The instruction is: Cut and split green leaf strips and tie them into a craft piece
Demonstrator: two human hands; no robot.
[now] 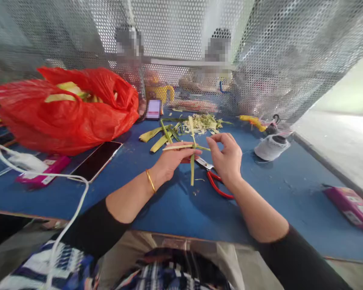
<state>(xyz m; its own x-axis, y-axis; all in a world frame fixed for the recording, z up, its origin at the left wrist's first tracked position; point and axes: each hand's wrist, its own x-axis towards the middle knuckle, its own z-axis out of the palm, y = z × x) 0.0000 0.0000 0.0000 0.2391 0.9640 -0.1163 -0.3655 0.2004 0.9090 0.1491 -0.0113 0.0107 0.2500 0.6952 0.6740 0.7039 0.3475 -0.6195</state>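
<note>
My left hand [175,159] pinches a cross of pale green leaf strips [192,171] at its middle, above the blue table. One strip points up, one hangs down, and others reach to either side. My right hand [226,155] is closed at the tip of the strip on the right, thumb and forefinger together. Under and between the hands lies a pair of scissors [216,183] with red handles, its blades partly hidden by the left fingers. Behind the hands are cut leaf pieces [161,141] and a heap of pale trimmings [204,123].
A red plastic bag [99,117] bulges at the left, beside a dark phone [98,161] and a white cable [83,201]. A white thread spool [271,148] and a magenta packet [349,207] are at the right. A perforated metal screen [181,30] stands along the back.
</note>
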